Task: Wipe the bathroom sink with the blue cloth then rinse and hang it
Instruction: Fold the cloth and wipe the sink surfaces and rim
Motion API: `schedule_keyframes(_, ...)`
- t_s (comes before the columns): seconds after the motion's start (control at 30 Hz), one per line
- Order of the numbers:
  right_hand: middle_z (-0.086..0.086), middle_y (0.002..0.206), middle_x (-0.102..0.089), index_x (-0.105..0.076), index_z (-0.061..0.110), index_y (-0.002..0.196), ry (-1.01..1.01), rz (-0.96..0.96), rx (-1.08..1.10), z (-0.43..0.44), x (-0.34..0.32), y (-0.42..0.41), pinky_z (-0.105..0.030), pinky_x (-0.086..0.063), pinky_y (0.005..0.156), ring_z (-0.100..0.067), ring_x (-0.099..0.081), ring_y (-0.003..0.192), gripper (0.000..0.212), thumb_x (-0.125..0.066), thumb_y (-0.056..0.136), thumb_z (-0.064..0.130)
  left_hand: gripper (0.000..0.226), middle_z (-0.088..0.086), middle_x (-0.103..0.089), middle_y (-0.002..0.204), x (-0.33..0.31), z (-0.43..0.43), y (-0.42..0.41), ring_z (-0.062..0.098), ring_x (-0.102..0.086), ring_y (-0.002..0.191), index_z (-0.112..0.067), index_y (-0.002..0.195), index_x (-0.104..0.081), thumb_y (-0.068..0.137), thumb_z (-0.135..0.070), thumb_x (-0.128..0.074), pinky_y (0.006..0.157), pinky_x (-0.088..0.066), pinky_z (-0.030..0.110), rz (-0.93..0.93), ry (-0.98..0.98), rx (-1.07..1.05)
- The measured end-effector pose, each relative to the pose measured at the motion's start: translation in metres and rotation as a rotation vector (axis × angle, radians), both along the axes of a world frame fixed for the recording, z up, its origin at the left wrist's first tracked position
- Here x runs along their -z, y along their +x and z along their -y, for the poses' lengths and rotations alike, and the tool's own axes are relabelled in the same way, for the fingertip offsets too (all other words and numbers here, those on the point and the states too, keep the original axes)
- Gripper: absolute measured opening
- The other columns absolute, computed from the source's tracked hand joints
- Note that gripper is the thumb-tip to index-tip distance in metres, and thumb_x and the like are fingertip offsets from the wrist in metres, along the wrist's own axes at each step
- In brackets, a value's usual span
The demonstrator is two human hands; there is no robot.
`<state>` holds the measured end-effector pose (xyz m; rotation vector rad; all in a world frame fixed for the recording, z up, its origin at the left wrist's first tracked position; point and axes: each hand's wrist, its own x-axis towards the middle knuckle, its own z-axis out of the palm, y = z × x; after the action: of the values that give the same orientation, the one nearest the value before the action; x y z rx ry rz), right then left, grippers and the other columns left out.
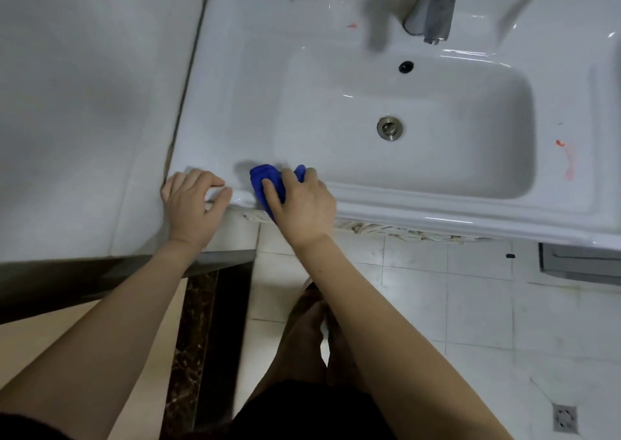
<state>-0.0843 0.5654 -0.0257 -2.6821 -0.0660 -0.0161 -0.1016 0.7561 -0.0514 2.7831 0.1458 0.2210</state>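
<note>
A white ceramic sink (235, 110) with a rectangular basin fills the upper middle of the view. The blue cloth (261, 179) lies bunched on the sink's front left rim. My right hand (302, 201) presses down on the cloth and holds it, fingers spread over it. My left hand (193, 201) rests on the sink's front left corner, fingers curled over the edge, holding no object. Red smears (566, 157) mark the right rim, and a small red spot (351, 26) sits on the back ledge.
A metal faucet (433, 9) hangs over the basin's back edge, above an overflow hole (406, 66) and a metal drain (389, 128). A white tiled wall (84, 103) stands at the left. Below are white floor tiles (470, 305), a floor drain (564, 417) and my legs.
</note>
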Motion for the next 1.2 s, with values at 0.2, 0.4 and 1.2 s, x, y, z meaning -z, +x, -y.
schedule_keyframes(0.2,-0.007,0.075,-0.048,-0.048,0.016,0.073,-0.112,-0.081,0.297,0.160,-0.004,-0.009,-0.029,-0.031,0.053,-0.032,-0.049,0.059,0.040,-0.050,0.093,0.051,0.031,0.002,-0.065,0.094,-0.001,-0.003,-0.002,0.027,-0.056,0.095,-0.017,0.090,-0.066,0.087,-0.041,-0.048,0.092,-0.024,0.030,-0.014,-0.007,0.029)
schedule_keyframes(0.4,-0.011,0.076,-0.053,-0.049,0.013,0.069,-0.172,-0.090,0.492,0.211,-0.004,-0.002,-0.027,-0.031,0.052,-0.032,-0.048,0.057,0.043,-0.046,0.093,0.048,0.026,0.002,-0.065,0.092,0.002,0.001,-0.001,0.028,-0.055,0.091,-0.017,0.087,-0.065,0.086,-0.038,-0.049,0.091,-0.023,0.029,0.006,0.033,-0.013)
schedule_keyframes(1.2,-0.009,0.072,-0.049,-0.046,0.014,0.068,-0.157,-0.134,0.312,0.304,0.000,0.002,-0.030,-0.038,0.053,-0.033,-0.049,0.056,0.044,-0.044,0.094,0.049,0.017,0.005,-0.056,0.075,0.002,0.023,0.008,0.028,-0.050,0.078,-0.014,0.068,-0.055,0.082,-0.024,-0.053,0.083,-0.024,0.029,0.053,0.061,-0.215)
